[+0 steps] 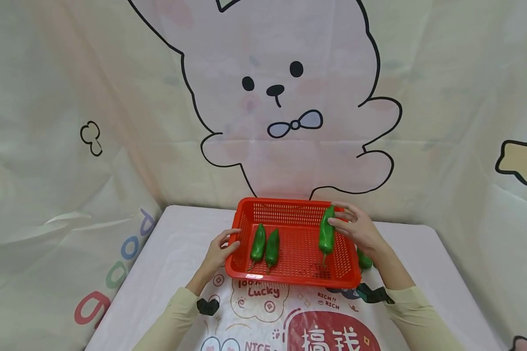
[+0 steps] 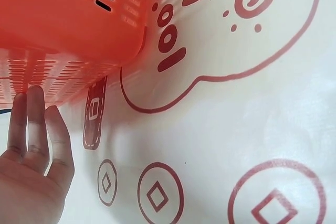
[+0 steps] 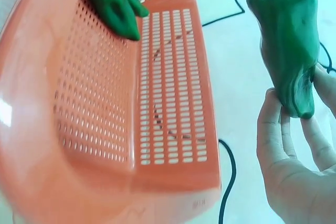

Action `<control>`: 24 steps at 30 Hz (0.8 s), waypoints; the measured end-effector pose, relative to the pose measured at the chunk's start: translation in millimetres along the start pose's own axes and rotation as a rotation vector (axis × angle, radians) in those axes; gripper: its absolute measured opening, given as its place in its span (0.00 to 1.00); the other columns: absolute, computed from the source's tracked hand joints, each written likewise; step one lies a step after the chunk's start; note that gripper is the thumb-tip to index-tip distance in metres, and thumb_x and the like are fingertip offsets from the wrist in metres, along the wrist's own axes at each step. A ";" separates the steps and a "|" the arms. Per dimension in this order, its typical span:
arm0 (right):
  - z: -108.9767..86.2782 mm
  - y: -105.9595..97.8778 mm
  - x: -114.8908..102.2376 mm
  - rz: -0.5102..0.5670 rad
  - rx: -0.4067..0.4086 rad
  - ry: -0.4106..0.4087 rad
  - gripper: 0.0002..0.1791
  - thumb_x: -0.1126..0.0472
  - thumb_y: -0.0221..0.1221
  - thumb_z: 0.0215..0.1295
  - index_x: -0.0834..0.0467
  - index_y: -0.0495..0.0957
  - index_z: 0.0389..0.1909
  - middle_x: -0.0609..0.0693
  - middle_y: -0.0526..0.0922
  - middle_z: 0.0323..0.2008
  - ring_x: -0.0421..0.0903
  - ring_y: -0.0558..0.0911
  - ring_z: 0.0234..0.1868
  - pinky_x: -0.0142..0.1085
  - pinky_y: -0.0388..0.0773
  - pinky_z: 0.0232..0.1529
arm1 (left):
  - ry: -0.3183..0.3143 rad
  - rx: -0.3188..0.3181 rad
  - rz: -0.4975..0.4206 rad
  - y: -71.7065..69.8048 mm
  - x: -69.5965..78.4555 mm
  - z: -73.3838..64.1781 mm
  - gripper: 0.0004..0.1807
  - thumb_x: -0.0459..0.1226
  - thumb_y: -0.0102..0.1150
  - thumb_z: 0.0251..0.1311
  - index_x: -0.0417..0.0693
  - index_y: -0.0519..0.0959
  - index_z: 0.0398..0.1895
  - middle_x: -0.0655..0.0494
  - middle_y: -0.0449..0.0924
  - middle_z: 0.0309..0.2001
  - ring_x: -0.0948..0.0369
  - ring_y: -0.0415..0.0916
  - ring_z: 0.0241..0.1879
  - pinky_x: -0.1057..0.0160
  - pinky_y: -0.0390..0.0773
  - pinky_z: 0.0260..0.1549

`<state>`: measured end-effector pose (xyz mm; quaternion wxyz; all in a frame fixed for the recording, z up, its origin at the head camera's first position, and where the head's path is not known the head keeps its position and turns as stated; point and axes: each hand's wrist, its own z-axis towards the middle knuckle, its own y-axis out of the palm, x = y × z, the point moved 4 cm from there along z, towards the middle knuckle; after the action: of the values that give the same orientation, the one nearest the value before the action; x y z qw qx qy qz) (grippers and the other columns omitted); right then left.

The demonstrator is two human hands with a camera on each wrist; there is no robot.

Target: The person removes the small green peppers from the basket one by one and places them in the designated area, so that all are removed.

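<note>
My left hand [image 1: 219, 251] holds the left rim of a red perforated plastic basket [image 1: 290, 282]. In the left wrist view, three fingers [image 2: 35, 114] lie against the outside of its wall. With my right hand [image 1: 360, 229] I pinch a green pepper [image 1: 327, 231] by its narrow end, over the basket's right side. The right wrist view shows the held pepper [image 3: 289, 40] with its stem pointing away from my fingers. Two more peppers, a left one [image 1: 258, 243] and a right one [image 1: 272, 247], lie side by side on the basket's left half.
Another green pepper [image 1: 364, 260] shows on the table just right of the basket, partly hidden by it and my right arm. The white table [image 1: 421, 253] carries a printed cover [image 1: 263, 312] in front. A cartoon-print backdrop [image 1: 285, 161] stands close behind the basket.
</note>
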<state>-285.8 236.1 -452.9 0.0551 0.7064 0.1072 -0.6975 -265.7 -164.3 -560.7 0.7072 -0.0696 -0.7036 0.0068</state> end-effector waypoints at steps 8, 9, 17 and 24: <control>-13.3 -22.0 4.7 0.009 -0.003 -0.016 0.35 0.64 0.63 0.71 0.66 0.59 0.73 0.67 0.70 0.62 0.44 0.82 0.52 0.39 0.81 0.53 | 0.014 -0.006 0.010 -1.1 -3.0 1.3 0.22 0.37 0.62 0.70 0.51 0.76 0.66 0.40 0.73 0.61 0.45 0.77 0.52 0.51 0.86 0.40; -15.3 -24.9 5.5 0.010 -0.003 -0.019 0.34 0.64 0.63 0.71 0.65 0.60 0.73 0.66 0.71 0.62 0.44 0.82 0.52 0.39 0.81 0.53 | 0.014 -0.006 0.010 -1.3 -2.7 1.3 0.22 0.36 0.62 0.70 0.51 0.75 0.66 0.40 0.73 0.61 0.45 0.77 0.52 0.51 0.86 0.40; -28.3 -50.9 10.0 -0.076 0.049 -0.009 0.32 0.61 0.64 0.72 0.62 0.63 0.72 0.66 0.71 0.62 0.41 0.83 0.51 0.35 0.81 0.51 | 0.002 -0.016 -0.011 -0.1 13.0 -5.4 0.22 0.33 0.60 0.71 0.47 0.75 0.67 0.37 0.73 0.60 0.40 0.78 0.50 0.45 0.84 0.41; -37.7 -72.1 13.2 -0.048 0.076 0.006 0.28 0.61 0.63 0.72 0.55 0.67 0.70 0.53 0.77 0.56 0.39 0.83 0.50 0.32 0.80 0.50 | 0.003 -0.037 -0.022 2.5 31.6 -13.0 0.22 0.32 0.59 0.71 0.43 0.74 0.67 0.34 0.72 0.60 0.41 0.78 0.50 0.44 0.84 0.42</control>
<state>-265.5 315.6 -460.1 0.0110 0.7072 0.0974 -0.7002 -252.2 -159.6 -529.5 0.7070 -0.0748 -0.7031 -0.0140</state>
